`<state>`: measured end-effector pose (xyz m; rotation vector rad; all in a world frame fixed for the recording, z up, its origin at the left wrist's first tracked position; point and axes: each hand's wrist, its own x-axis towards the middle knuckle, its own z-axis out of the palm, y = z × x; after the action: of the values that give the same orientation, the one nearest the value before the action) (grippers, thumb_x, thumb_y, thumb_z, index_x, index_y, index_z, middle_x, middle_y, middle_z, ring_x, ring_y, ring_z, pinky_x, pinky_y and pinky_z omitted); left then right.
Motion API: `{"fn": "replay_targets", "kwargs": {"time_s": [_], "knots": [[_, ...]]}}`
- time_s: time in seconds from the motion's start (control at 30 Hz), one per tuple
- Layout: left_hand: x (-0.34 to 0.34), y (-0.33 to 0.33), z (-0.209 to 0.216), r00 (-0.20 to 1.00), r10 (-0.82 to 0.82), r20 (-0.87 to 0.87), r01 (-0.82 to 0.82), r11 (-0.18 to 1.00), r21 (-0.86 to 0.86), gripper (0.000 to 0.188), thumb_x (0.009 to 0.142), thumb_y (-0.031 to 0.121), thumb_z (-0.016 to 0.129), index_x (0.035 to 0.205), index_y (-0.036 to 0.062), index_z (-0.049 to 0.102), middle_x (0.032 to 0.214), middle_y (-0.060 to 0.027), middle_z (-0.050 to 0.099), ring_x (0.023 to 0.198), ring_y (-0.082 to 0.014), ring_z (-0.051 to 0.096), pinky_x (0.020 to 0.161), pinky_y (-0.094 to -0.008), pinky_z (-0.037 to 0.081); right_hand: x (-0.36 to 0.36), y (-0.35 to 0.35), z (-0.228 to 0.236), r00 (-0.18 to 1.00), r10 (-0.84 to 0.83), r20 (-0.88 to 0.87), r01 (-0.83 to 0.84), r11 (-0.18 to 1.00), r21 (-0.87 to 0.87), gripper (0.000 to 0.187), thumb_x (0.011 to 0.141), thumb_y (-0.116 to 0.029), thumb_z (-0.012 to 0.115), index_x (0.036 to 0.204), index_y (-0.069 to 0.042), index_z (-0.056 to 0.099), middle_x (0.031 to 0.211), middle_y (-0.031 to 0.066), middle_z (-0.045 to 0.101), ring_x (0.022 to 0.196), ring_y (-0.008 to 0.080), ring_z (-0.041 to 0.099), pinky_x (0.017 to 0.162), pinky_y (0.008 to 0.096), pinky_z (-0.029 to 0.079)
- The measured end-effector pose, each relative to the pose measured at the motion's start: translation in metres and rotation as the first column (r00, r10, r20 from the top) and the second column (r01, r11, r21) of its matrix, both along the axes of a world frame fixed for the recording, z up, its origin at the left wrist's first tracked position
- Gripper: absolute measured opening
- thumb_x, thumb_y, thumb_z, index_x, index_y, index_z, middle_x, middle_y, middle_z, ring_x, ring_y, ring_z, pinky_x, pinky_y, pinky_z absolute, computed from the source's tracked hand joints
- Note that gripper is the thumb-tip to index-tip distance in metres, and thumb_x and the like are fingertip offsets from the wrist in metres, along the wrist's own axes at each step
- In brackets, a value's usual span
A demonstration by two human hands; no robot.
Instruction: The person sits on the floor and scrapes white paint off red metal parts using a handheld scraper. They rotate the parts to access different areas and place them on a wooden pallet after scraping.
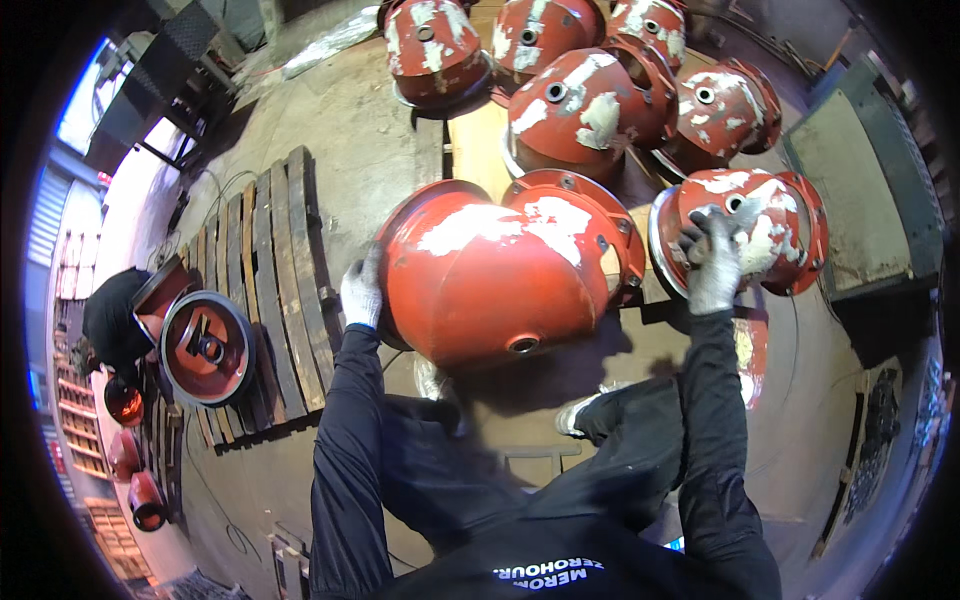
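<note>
A large red flanged elbow casting point(470, 290) with white filler patches on top stands in front of me. My left hand point(362, 292), in a light glove with grey fingers, is closed on its left rim; the fingertips are partly hidden there. My right hand point(714, 265), gloved the same way, is raised to the right of the casting, its fingers curled and slightly blurred. Whatever it may hold cannot be made out. Behind that hand lies a smaller red elbow casting point(775, 222) with pale filler patches; whether they touch is unclear.
Several more patched red castings point(575, 110) stand beyond. A wooden pallet point(265, 290) lies at the left, beside an upright round red part point(207, 348). A person in dark clothing point(115, 315) bends there. A grey-green metal box point(865, 180) stands right; cables point(235, 530) cross the floor.
</note>
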<state>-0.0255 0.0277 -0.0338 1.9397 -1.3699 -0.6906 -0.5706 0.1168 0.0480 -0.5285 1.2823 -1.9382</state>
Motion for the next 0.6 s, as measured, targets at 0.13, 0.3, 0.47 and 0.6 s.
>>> {"fn": "replay_targets", "kwargs": {"time_s": [0.13, 0.3, 0.47, 0.6], "knots": [[0.015, -0.002, -0.024, 0.996, -0.081, 0.043, 0.088, 0.975, -0.202, 0.043, 0.108, 0.036, 0.058, 0.124, -0.0002, 0.075, 0.105, -0.0258, 0.076, 0.092, -0.0366, 0.071, 0.088, -0.043, 0.055, -0.058, 0.122, 0.016, 0.894, -0.186, -0.408, 0.241, 0.967, 0.086, 0.044, 0.11, -0.052, 0.054, 0.106, -0.01, 0.067, 0.074, -0.0036, 0.054, 0.056, 0.0059, 0.049, 0.047, 0.0225, 0.037], [0.068, -0.034, -0.069, 0.842, -0.24, 0.483, 0.346, 0.928, -0.142, 0.052, 0.103, 0.027, 0.048, 0.152, 0.0116, 0.057, 0.122, -0.0237, 0.069, 0.1, -0.0344, 0.071, 0.091, -0.0428, 0.056, -0.131, 0.296, -0.093, 0.874, -0.25, -0.416, 0.479, 0.577, 0.661, 0.042, 0.111, -0.05, 0.051, 0.098, -0.013, 0.066, 0.073, -0.0048, 0.051, 0.056, 0.0083, 0.045, 0.051, 0.0282, 0.039], [0.097, -0.072, -0.087, 0.931, -0.157, 0.329, 0.211, 0.968, -0.135, 0.063, 0.112, 0.054, 0.039, 0.156, 0.011, 0.053, 0.144, -0.0193, 0.066, 0.127, -0.0284, 0.066, 0.105, -0.0386, 0.051, -0.153, 0.44, -0.21, 0.66, 0.124, -0.741, 0.682, 0.313, 0.661, 0.038, 0.105, -0.026, 0.06, 0.142, -0.018, 0.066, 0.101, 0.0168, 0.076, 0.092, 0.0333, 0.074, 0.086, 0.0433, 0.057], [0.11, -0.082, -0.082, 0.997, -0.021, 0.076, 0.017, 0.999, 0.046, 0.072, 0.109, 0.061, 0.045, 0.149, 0.0026, 0.059, 0.132, -0.0165, 0.073, 0.112, -0.0269, 0.069, 0.104, -0.0386, 0.051, -0.179, 0.46, -0.241, 0.691, 0.271, -0.67, 0.643, 0.194, 0.741, 0.043, 0.101, -0.029, 0.059, 0.143, -0.021, 0.065, 0.12, 0.0242, 0.072, 0.112, 0.0449, 0.068, 0.099, 0.0533, 0.054]]}}
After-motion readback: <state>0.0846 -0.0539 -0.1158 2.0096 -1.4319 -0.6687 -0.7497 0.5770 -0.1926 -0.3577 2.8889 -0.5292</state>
